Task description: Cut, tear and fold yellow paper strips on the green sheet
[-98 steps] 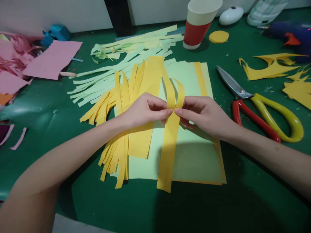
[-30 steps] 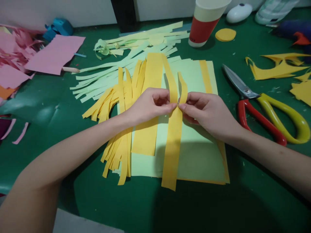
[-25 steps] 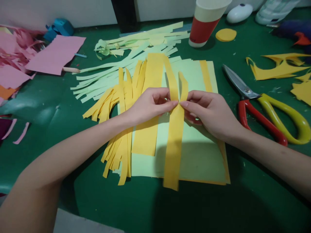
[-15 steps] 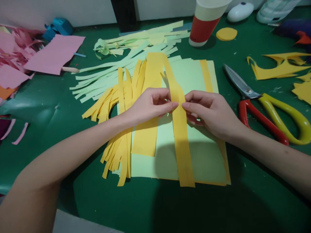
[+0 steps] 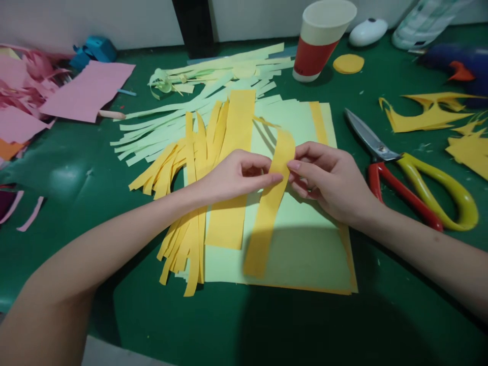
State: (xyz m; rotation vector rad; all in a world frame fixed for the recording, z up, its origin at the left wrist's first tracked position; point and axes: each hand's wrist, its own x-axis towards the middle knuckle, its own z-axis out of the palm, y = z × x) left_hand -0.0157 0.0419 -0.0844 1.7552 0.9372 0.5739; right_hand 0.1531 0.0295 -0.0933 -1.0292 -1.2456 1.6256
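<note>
The left hand and the right hand both pinch the yellow strip by its edges, above the pale green sheets. Under these is a green table, with a light wall on its far side. Compared with half a second ago, the strip's near end is swung to the left. Scissors lie at right; at far right stands a paper cup, whose content I cannot tell.

Yellow strip: lower end blurred. Pink scraps: cut off at left edge.
</note>
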